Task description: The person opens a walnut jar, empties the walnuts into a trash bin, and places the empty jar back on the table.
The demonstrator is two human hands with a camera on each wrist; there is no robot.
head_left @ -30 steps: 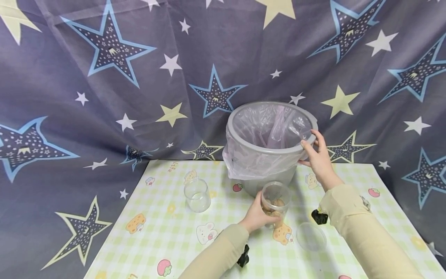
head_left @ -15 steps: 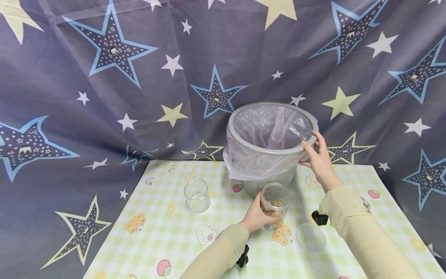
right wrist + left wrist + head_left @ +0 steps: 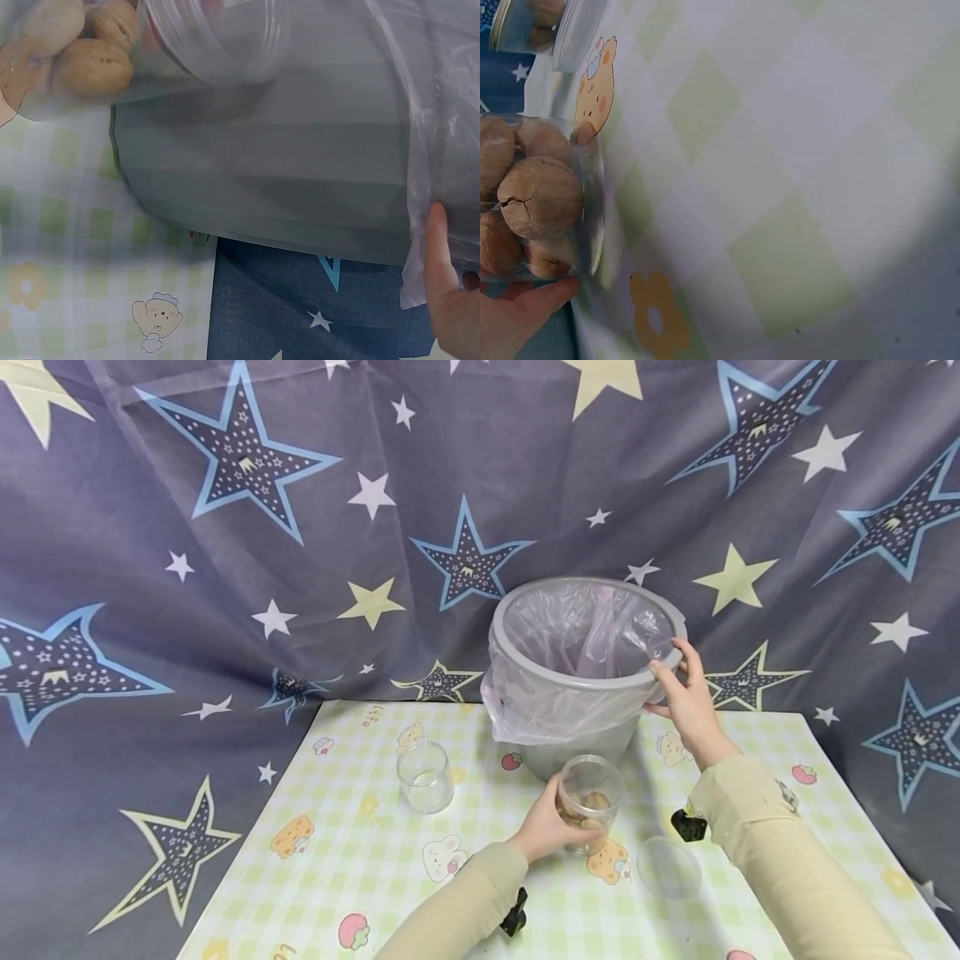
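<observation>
My left hand [image 3: 553, 827] grips a clear plastic jar [image 3: 590, 768] in front of the bin, thumb and fingers around its side. Several walnuts [image 3: 94, 66] lie in the lower part of the jar; in the left wrist view one walnut [image 3: 540, 196] has a cracked shell. The jar is upright and its mouth is uncovered. My right hand [image 3: 688, 702] holds the right side of the rim of a grey trash bin [image 3: 577, 756]. A translucent pinkish bag [image 3: 555, 714] lines the bin and folds over its rim. Inside it, only the crumpled bag shows.
To the left of the bin stands a second clear jar [image 3: 425, 781]. A round clear lid [image 3: 669, 867] lies flat on the tablecloth [image 3: 315, 877], near my right sleeve. Behind the table hangs a dark curtain [image 3: 300, 568] with stars, close to the bin.
My left hand and the jar of walnuts have shifted very slightly towards me. My right hand keeps its hold on the bin's rim.
</observation>
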